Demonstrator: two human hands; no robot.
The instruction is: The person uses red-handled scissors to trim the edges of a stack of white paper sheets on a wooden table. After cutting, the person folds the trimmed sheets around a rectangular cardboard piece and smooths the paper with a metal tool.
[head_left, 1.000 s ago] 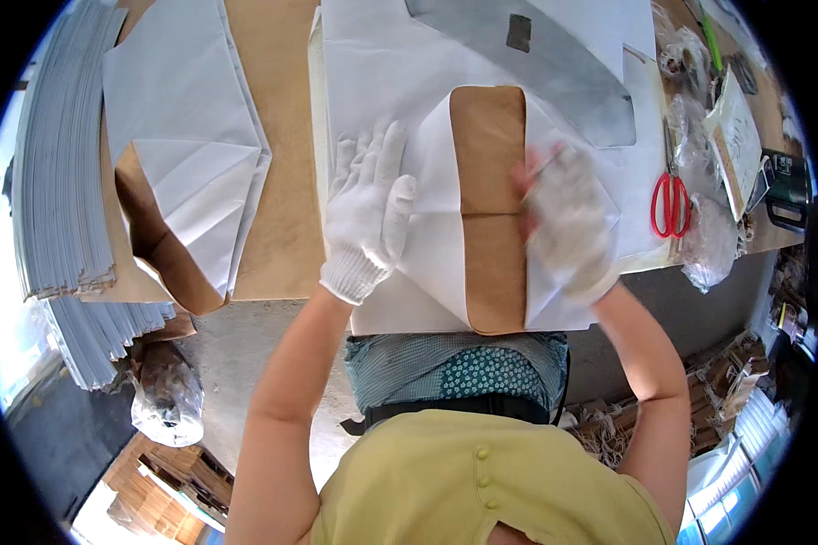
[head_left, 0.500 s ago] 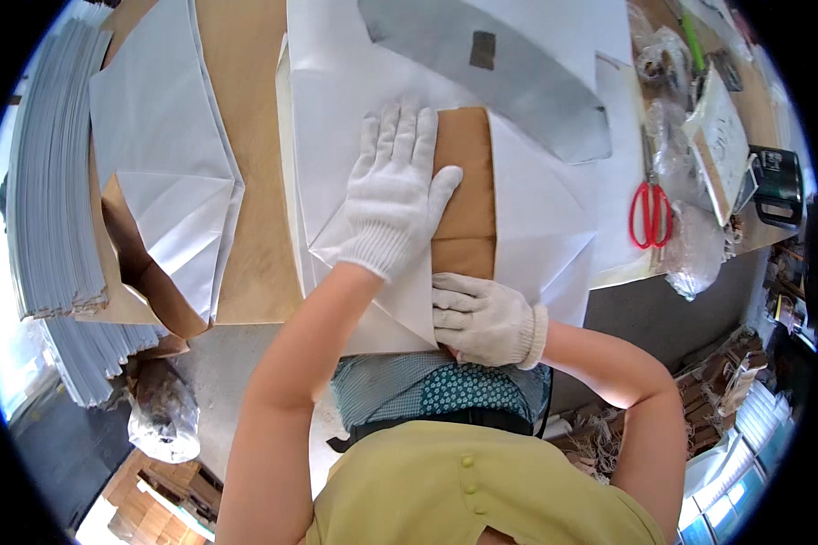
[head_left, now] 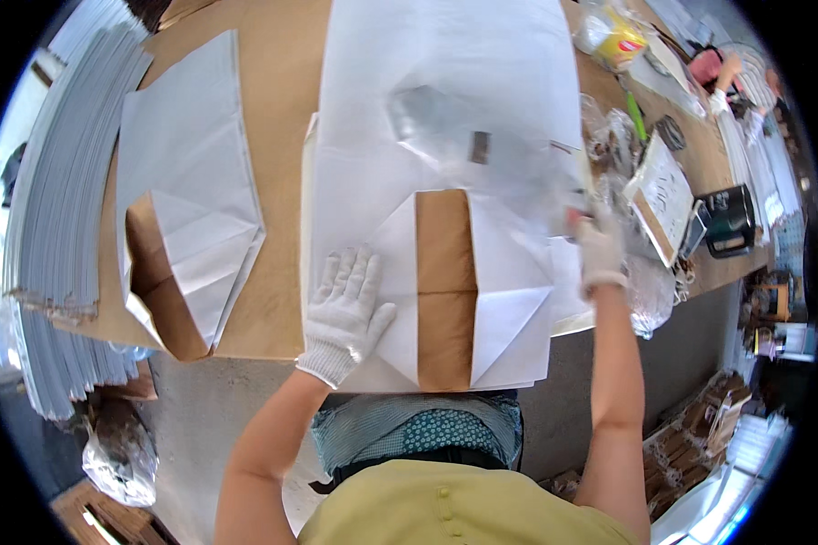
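My left hand (head_left: pixel 344 313), in a white knit glove, lies flat with fingers spread on the left side of a white paper bag end. The bag's end is folded out into pointed flaps around a brown inner strip (head_left: pixel 445 291). At the right, my gloved right hand (head_left: pixel 602 247) is smeared by motion, so its grip does not show. Beside its fingers is a small red blur (head_left: pixel 573 218). A long grey template plate (head_left: pixel 436 123) with a dark patch lies across the white sheets above the folded end; its right part blurs toward my right hand.
At left another white bag (head_left: pixel 191 118) with an opened brown-lined end lies near a tall stack of sheets (head_left: pixel 64 173). At right are clear plastic bags (head_left: pixel 650 295), a written card (head_left: pixel 659 200) and a black mug (head_left: pixel 729 220). Another person (head_left: pixel 745 77) is at the far right.
My right hand has left the bag's near edge and swung out to the right. My left hand has slid down and left off the middle. The folded end now lies spread on both sides. The view has shifted.
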